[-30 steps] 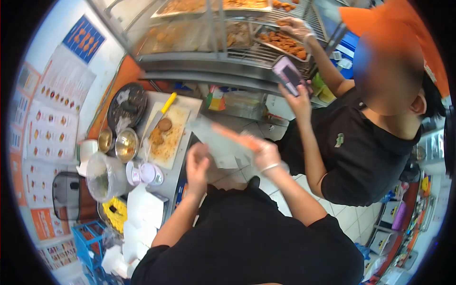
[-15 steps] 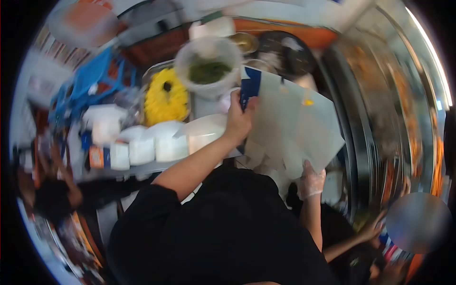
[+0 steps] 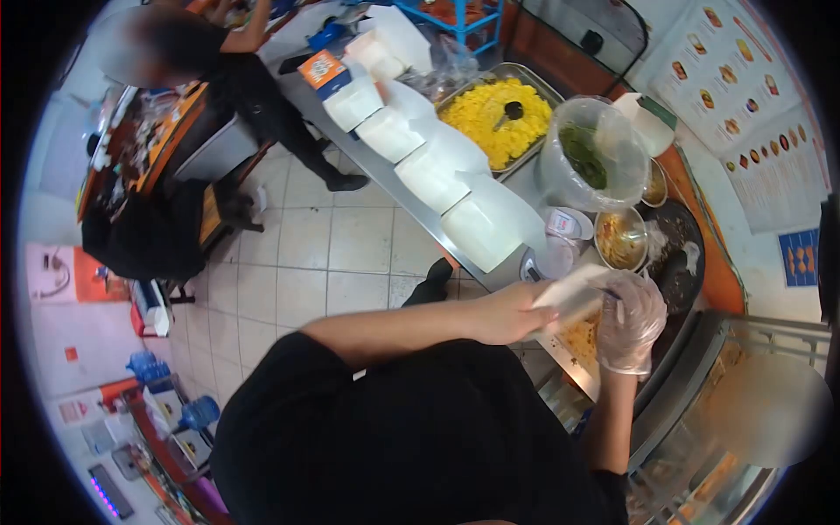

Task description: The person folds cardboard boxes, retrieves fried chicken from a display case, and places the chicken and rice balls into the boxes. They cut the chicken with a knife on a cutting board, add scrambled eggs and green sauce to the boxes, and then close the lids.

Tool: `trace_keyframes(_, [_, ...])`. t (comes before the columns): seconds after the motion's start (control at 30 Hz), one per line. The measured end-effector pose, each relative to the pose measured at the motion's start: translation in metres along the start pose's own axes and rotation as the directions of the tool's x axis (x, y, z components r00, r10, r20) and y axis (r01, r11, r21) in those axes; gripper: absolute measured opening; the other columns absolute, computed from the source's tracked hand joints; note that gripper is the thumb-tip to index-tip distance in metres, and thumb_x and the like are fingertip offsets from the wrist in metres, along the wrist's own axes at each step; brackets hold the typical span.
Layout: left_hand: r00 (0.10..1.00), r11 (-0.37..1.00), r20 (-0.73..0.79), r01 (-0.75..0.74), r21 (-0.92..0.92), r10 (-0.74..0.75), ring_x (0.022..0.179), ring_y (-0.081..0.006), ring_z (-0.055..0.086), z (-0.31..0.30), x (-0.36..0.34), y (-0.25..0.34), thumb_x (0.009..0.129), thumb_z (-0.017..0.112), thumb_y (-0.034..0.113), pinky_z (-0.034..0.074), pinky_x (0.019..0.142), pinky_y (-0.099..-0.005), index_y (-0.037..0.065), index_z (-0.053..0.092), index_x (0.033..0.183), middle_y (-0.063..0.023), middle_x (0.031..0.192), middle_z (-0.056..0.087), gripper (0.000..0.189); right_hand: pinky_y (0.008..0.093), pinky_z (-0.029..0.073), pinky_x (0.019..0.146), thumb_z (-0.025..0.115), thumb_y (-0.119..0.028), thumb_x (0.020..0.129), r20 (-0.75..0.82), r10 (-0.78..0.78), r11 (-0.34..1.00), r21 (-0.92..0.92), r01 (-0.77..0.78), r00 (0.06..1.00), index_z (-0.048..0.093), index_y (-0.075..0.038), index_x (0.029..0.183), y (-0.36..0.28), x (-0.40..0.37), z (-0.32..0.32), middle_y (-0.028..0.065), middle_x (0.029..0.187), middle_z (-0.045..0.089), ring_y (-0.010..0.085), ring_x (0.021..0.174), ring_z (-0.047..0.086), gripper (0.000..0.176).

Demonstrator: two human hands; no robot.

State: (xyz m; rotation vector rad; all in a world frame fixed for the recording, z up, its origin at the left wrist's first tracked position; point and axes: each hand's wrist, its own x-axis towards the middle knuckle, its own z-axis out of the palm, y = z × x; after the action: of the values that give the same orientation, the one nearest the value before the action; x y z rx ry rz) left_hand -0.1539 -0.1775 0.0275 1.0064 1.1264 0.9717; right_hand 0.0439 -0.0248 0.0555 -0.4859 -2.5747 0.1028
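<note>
My bare left hand (image 3: pixel 518 313) grips one end of a white paper food box (image 3: pixel 573 296), its thumb on the near side. The box is seen nearly edge-on, so its inside is hidden. At the far end, my right hand (image 3: pixel 632 322), in a clear plastic glove, has its fingers curled against the box. Just beyond are a steel bowl of orange-red sauce (image 3: pixel 621 241) and a plastic container (image 3: pixel 560 249). Below the box, part of a metal surface with orange-brown food bits (image 3: pixel 581 343) shows.
Several open white boxes (image 3: pixel 429 179) line the counter's edge. Behind them are a tray of yellow food (image 3: pixel 472 103) with a black-headed scoop and a plastic-lined tub of green leaves (image 3: pixel 582 153). A glass-sided cabinet (image 3: pixel 700 411) stands right. Another person (image 3: pixel 254 96) is at upper left.
The broad white sheet I held up now appears as a narrow, folded box, lower between my hands. My right hand has moved up to its far end. The view has swung left.
</note>
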Motion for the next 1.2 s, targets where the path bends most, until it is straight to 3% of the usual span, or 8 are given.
trace_keyframes(0.27, [0.867,0.883,-0.412,-0.4,-0.245,0.279,0.139,-0.022,0.045,0.007,-0.084,0.003,0.108,0.048,0.032,0.034,0.116,-0.0378,-0.001,0.042,0.151,-0.0143,0.15,0.05,0.054,0.0442,0.049,0.094,0.064,-0.018,0.095,-0.163,-0.036,0.889,0.445,0.106,0.986,0.063,-0.005,0.122,-0.084,0.0,0.069,0.0099,0.122,0.062,0.0277,0.114,0.058,0.03])
trace_keyframes(0.33, [0.845,0.916,-0.378,-0.4,0.021,0.378,0.14,-0.0249,0.046,-0.001,-0.106,0.007,0.108,0.047,0.033,0.035,0.116,-0.0385,-0.003,0.044,0.148,-0.017,0.15,0.05,0.054,0.0392,0.05,0.093,0.067,-0.021,0.096,0.159,0.682,0.169,0.915,-0.366,0.714,0.065,-0.004,0.113,-0.101,-0.006,0.096,0.0118,0.123,0.063,0.024,0.114,0.058,0.024])
trace_keyframes(0.4, [0.896,0.92,-0.216,-0.388,0.046,0.389,0.14,-0.027,0.047,-0.002,-0.107,0.001,0.107,0.047,0.032,0.035,0.116,-0.0392,-0.004,0.046,0.147,-0.0187,0.149,0.051,0.053,0.034,0.053,0.086,0.072,-0.018,0.094,0.559,0.589,-0.373,0.829,-0.417,0.584,0.062,-0.003,0.113,-0.093,0.008,0.086,0.0116,0.114,0.067,0.0204,0.104,0.062,0.027])
trace_keyframes(0.53, [0.665,0.491,-0.129,-0.392,0.778,0.735,0.125,-0.0452,0.054,-0.011,-0.107,-0.013,0.099,0.064,0.027,0.043,0.107,-0.0519,0.012,0.032,0.153,-0.0321,0.145,0.044,0.065,0.032,0.057,0.074,0.074,-0.013,0.094,0.815,0.138,-0.372,0.57,-0.733,0.563,0.062,-0.001,0.115,-0.105,0.009,0.054,0.0084,0.095,0.071,0.0165,0.084,0.068,0.028])
trace_keyframes(0.63, [0.782,0.437,0.022,-0.371,0.819,0.622,0.117,-0.0455,0.056,-0.029,-0.111,-0.012,0.096,0.068,0.03,0.046,0.102,-0.0507,0.012,0.044,0.141,-0.0319,0.138,0.048,0.054,0.0315,0.058,0.076,0.076,-0.013,0.093,0.793,0.087,-0.645,0.506,-0.573,0.603,0.066,-0.001,0.111,-0.135,-0.023,0.075,0.0094,0.095,0.072,0.0159,0.085,0.069,0.024])
trace_keyframes(0.9, [0.858,0.644,0.426,-0.502,0.577,0.287,0.127,-0.0464,0.058,-0.122,-0.121,0.022,0.079,0.084,0.016,0.05,0.102,-0.0455,0.006,0.07,0.107,-0.0336,0.143,0.051,0.033,0.0399,0.061,0.09,0.07,-0.011,0.095,0.664,0.405,-0.656,0.69,-0.307,0.629,0.056,0.0,0.124,-0.215,-0.023,0.07,0.0143,0.111,0.069,0.0227,0.096,0.072,0.034])
trace_keyframes(1.13, [0.463,0.362,0.735,-0.879,0.311,0.494,0.126,-0.0501,0.055,-0.125,-0.122,-0.016,0.091,0.077,0.032,0.048,0.103,-0.0531,0.01,0.069,0.12,-0.031,0.141,0.051,0.037,0.0387,0.054,0.1,0.071,-0.022,0.096,0.346,0.85,-0.29,0.937,-0.194,0.397,0.047,0.0,0.136,-0.351,-0.046,0.112,0.0147,0.123,0.065,0.0258,0.106,0.068,0.051])
trace_keyframes(1.2, [0.297,0.339,0.811,-0.932,0.131,0.504,0.122,-0.0491,0.057,-0.105,-0.128,-0.01,0.091,0.077,0.035,0.049,0.1,-0.0538,0.01,0.067,0.123,-0.0303,0.137,0.053,0.042,0.0381,0.054,0.096,0.067,-0.029,0.098,0.159,0.876,-0.29,0.928,0.233,0.456,0.053,0.0,0.13,-0.397,-0.068,0.094,0.0149,0.119,0.067,0.0256,0.106,0.067,0.045])
